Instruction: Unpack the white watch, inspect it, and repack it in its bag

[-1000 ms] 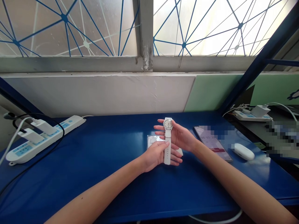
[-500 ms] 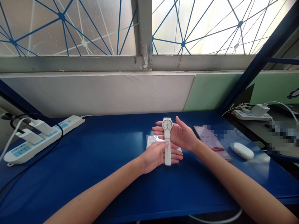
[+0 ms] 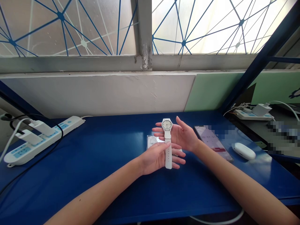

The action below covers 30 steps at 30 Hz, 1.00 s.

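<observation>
A white wristwatch with a round dial lies lengthwise across both hands, its dial at the far end and its strap pointing toward me. My left hand pinches the strap, thumb on top and the other fingers spread beneath it. Palm up, my right hand is open behind the watch, with its fingers stretched out under the dial end; whether they touch the watch I cannot tell. Partly hidden below the hands, a clear plastic packet with something white in it lies on the blue table.
Right of my right hand lie a phone showing a timer and a white oval case. A power strip with plugged-in chargers and a black cable is on the left. Another power strip stands beyond the right-hand frame post.
The fingers of my left hand have spread farther apart under the strap. The strap's near end has dipped slightly toward me, and the dial has shifted a little left. My right hand barely moves.
</observation>
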### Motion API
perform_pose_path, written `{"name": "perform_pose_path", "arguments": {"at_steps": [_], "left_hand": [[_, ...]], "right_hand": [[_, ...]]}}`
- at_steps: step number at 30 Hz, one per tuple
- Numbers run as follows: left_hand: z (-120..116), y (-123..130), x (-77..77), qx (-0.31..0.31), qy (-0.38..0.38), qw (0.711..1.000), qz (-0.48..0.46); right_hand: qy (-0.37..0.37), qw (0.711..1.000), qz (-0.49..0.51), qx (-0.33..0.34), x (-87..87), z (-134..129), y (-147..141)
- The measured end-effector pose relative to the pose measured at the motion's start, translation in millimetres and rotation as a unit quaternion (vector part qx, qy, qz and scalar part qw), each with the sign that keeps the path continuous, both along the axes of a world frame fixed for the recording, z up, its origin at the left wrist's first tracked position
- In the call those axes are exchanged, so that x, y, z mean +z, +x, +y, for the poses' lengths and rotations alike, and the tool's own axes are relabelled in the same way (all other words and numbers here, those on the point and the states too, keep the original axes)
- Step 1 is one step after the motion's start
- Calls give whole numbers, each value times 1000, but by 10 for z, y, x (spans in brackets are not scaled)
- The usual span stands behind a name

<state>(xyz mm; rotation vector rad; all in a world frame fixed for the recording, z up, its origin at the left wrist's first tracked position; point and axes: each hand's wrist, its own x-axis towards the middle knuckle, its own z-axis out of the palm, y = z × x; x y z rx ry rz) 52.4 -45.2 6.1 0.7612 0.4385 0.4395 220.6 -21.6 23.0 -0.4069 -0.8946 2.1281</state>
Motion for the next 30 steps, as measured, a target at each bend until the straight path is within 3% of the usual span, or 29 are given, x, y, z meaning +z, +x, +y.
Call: {"name": "perform_pose_path", "arguments": {"at_steps": [15,23,30], "left_hand": [[-6,-10,17,23,16,999,16],[4,12,-24,76,23,995,55],[-3,0,3,36,-3,999,1]], "right_hand": [[18,999,-34,-5,24,1,5],[46,997,-50,-22,-13,22,26],[36,993,-84,-74,-57,40,6]]}}
